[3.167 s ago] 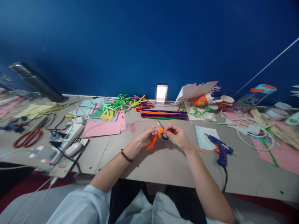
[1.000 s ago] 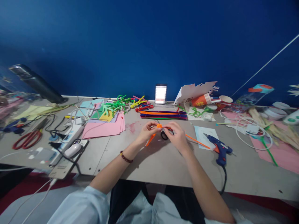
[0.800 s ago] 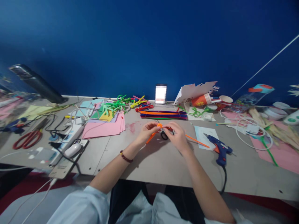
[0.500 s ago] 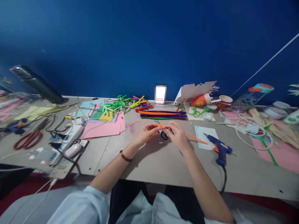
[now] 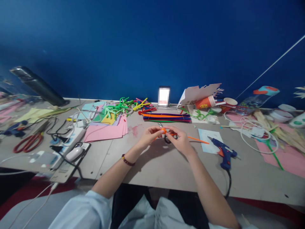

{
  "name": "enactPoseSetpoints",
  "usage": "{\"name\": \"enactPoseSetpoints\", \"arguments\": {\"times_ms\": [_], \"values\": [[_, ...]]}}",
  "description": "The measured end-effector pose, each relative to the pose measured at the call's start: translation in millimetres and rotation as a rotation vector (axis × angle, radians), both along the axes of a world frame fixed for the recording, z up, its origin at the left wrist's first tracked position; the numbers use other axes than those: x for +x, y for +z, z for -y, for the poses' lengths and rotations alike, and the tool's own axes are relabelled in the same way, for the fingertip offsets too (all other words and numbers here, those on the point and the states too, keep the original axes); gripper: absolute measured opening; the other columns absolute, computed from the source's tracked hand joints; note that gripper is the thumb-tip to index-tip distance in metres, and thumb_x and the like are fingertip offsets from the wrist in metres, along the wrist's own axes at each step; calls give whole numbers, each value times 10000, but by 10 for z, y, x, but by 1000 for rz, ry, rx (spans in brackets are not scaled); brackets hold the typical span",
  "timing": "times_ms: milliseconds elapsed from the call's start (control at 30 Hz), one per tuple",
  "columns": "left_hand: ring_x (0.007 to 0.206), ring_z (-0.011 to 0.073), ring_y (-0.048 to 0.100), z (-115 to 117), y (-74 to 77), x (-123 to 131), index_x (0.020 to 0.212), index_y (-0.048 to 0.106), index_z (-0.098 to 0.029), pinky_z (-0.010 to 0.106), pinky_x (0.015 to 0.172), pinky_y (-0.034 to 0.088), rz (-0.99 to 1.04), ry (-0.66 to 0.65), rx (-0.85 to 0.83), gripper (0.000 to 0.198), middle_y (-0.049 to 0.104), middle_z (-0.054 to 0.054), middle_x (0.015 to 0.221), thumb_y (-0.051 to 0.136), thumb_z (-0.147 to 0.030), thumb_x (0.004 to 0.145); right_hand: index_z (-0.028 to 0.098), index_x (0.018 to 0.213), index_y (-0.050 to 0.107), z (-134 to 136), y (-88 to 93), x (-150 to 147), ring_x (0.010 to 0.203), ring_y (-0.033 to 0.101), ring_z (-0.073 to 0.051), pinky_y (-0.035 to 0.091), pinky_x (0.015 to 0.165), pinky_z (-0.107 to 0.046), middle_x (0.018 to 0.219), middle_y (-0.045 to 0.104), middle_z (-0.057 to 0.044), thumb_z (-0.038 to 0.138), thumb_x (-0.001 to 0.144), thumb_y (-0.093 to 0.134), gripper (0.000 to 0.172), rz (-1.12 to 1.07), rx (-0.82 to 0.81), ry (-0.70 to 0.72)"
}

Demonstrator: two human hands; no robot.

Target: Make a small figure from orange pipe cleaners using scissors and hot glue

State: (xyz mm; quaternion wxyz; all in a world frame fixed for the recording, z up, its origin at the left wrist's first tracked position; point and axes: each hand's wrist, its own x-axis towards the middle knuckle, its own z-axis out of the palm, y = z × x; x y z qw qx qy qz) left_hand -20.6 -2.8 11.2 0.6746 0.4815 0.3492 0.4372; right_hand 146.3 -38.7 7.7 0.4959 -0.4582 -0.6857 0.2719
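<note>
Both hands meet over the middle of the table, pinching a small bunched part of an orange pipe cleaner (image 5: 198, 140). My left hand (image 5: 150, 135) is closed on the bunch from the left. From the right, the fingers of my right hand (image 5: 179, 139) press against the same bunch. One straight end of the pipe cleaner sticks out to the right, past my right hand. Small black-handled scissors (image 5: 167, 140) lie on the table just behind and below the fingers, partly hidden by them. A bundle of colored pipe cleaners (image 5: 166, 117) lies beyond my hands.
To the right, a blue glue gun (image 5: 224, 152) rests by a pale blue sheet (image 5: 206, 135). Pink paper (image 5: 105, 132), bent green pipe cleaners (image 5: 116, 108), a power strip (image 5: 69, 144) and red-handled scissors (image 5: 28, 143) are on the left. A phone (image 5: 164, 96) stands against the wall.
My right hand has turned slightly and its fingers have closed in on the orange bunch. The pipe cleaner's free end has shifted a little left and up.
</note>
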Motion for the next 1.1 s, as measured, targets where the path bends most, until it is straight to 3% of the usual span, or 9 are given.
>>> {"name": "enactPoseSetpoints", "arguments": {"times_ms": [400, 700, 1100], "values": [[558, 73, 505, -45, -54, -67, 800, 708, -157, 200, 546, 388, -108, -63, 81, 267, 642, 13, 673, 762, -372, 651, 283, 1125, 628, 29, 46, 20, 766, 574, -157, 489, 709, -292, 864, 632, -26, 258, 884, 503, 273, 153, 51, 70], [690, 111, 618, -27, -46, -13, 812, 683, -134, 231, 686, 501, -54, -25, 158, 280, 691, 36, 786, 778, -328, 635, 265, 1063, 620, 7, 11, 31, 800, 610, -169, 495, 721, -287, 933, 670, -32, 254, 884, 494, 220, 183, 63, 39], [774, 140, 651, 24, -115, 43, 891, 644, -126, 273, 772, 534, -66, 87, 253, 349, 685, 60, 837, 790, -304, 629, 267, 1055, 636, -4, -6, 59, 889, 617, -203, 485, 806, -334, 978, 679, -50, 303, 911, 480, 216, 252, 129, -12]]}}
